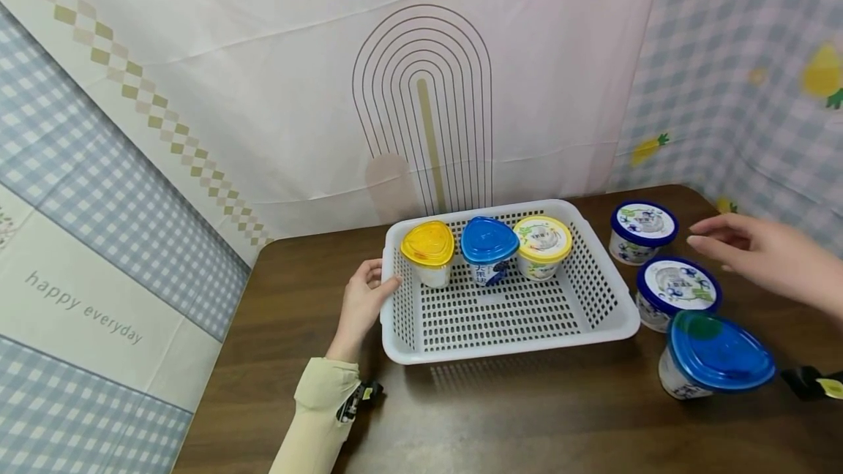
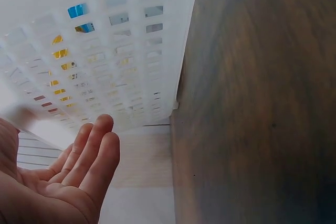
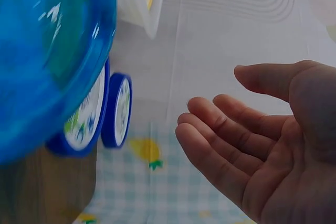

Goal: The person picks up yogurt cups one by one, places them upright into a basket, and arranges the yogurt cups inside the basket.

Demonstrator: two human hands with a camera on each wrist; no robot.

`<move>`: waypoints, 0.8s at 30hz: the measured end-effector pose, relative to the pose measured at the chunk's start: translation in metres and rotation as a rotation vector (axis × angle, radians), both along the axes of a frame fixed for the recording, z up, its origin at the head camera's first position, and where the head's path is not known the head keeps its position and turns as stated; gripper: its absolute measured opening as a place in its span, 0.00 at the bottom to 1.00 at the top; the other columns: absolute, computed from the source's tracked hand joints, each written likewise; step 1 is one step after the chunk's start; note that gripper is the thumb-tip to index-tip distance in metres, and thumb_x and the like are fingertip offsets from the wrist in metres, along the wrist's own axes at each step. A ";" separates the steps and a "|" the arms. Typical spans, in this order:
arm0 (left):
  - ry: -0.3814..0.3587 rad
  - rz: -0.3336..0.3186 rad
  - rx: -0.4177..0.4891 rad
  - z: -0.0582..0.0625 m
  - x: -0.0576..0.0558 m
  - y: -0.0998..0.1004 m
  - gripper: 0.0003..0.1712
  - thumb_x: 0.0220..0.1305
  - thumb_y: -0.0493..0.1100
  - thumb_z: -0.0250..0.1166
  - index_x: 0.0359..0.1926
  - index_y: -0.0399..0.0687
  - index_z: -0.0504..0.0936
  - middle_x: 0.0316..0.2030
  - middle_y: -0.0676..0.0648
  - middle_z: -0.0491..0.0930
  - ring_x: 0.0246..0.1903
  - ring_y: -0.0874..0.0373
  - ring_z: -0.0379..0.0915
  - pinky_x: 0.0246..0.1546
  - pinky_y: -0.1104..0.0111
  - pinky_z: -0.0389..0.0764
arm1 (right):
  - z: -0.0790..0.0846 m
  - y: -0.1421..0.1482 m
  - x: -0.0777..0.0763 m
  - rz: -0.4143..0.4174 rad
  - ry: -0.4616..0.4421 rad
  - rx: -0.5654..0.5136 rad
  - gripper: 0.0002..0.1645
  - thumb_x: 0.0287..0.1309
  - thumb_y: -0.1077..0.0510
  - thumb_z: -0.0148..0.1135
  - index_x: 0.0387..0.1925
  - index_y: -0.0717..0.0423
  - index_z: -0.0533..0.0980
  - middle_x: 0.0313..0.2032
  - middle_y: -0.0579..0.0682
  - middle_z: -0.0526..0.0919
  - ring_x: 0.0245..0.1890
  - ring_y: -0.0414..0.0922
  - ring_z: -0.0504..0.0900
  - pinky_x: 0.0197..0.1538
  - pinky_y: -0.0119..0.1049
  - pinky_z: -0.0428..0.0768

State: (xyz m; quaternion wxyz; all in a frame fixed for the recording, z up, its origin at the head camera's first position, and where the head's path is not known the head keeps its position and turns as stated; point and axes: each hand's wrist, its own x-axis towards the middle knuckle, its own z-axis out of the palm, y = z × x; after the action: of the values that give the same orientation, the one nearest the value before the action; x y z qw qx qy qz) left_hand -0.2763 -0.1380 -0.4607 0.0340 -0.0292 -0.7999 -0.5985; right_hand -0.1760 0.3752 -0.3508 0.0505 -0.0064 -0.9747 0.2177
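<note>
A white plastic basket (image 1: 507, 350) sits on the table with three yogurt cups along its back: one with a yellow lid (image 1: 428, 243), one with a blue lid (image 1: 489, 240), one with a round yellow-rimmed lid (image 1: 543, 238). My left hand (image 1: 362, 298) holds the basket's left rim, thumb over it and fingers (image 2: 97, 153) along the outer wall. To the right stand two round cups with dark blue-rimmed lids, a far one (image 1: 644, 229) and a nearer one (image 1: 678, 290). My right hand (image 1: 757, 251) hovers beside them, fingers loosely bent, holding nothing.
In front of the round cups, a larger cup with a translucent blue lid (image 1: 721, 357) stands at the right. The brown wooden table (image 1: 500, 423) meets a patterned cloth backdrop (image 1: 296, 115) behind and at both sides. Black wrist gear (image 1: 358, 401) sits by the left sleeve.
</note>
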 end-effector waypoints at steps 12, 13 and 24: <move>0.001 0.008 0.029 -0.001 0.000 0.003 0.26 0.60 0.39 0.69 0.58 0.38 0.76 0.44 0.38 0.83 0.39 0.50 0.84 0.35 0.62 0.86 | -0.036 0.032 0.031 -0.186 0.164 -0.154 0.28 0.74 0.56 0.55 0.57 0.80 0.64 0.46 0.77 0.69 0.39 0.65 0.75 0.22 0.22 0.70; 0.001 0.009 0.029 -0.001 0.000 0.003 0.26 0.60 0.39 0.69 0.58 0.38 0.76 0.44 0.38 0.83 0.39 0.50 0.84 0.35 0.62 0.86 | -0.040 0.033 0.032 -0.192 0.180 -0.160 0.28 0.74 0.57 0.55 0.58 0.80 0.64 0.46 0.77 0.70 0.39 0.55 0.77 0.22 0.21 0.69; 0.011 0.007 0.029 -0.001 0.000 0.001 0.26 0.60 0.39 0.69 0.58 0.36 0.76 0.43 0.38 0.82 0.37 0.52 0.84 0.34 0.63 0.86 | -0.070 0.033 0.046 -0.111 0.088 -0.174 0.40 0.65 0.53 0.68 0.63 0.77 0.62 0.53 0.80 0.68 0.49 0.66 0.73 0.38 0.40 0.78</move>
State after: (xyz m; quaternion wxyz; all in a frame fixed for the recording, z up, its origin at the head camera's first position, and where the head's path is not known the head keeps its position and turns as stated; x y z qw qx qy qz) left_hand -0.2764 -0.1373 -0.4622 0.0410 -0.0291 -0.7910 -0.6097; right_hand -0.1296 0.4080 -0.4212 0.1046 -0.0549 -0.9470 0.2987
